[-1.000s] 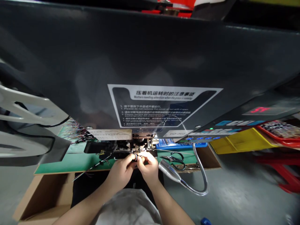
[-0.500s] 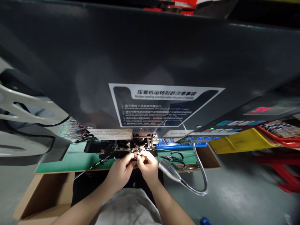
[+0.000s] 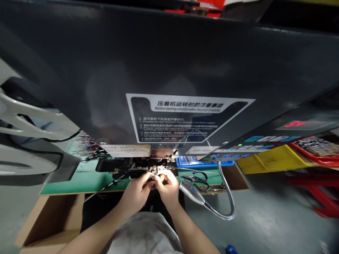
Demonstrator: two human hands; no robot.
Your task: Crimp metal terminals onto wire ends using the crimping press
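Note:
My left hand (image 3: 138, 189) and my right hand (image 3: 167, 186) meet in front of the lit die area of a crimping press (image 3: 159, 169). Thumb and fingers of each are pinched around thin wires (image 3: 155, 176), of which only small bits show between the fingertips. The wire ends at the die are too small to make out. Above them hangs the dark press housing (image 3: 169, 70) with its printed notice (image 3: 189, 118). To the right of my right hand a silver gooseneck lamp (image 3: 191, 192) points at the work spot.
Black-handled scissors (image 3: 198, 180) lie on the green tabletop (image 3: 87, 181). Behind is a blue tray (image 3: 203, 163) of wires; bundled wires (image 3: 86, 146) lie at left. Cardboard boxes (image 3: 50, 225) stand below. A yellow bin (image 3: 275, 159) and a red tray (image 3: 317, 150) are at right.
Both hands stay at almost the same spot, with only slight finger movement. The coloured wires between the fingertips show less than before. The view has shifted very slightly.

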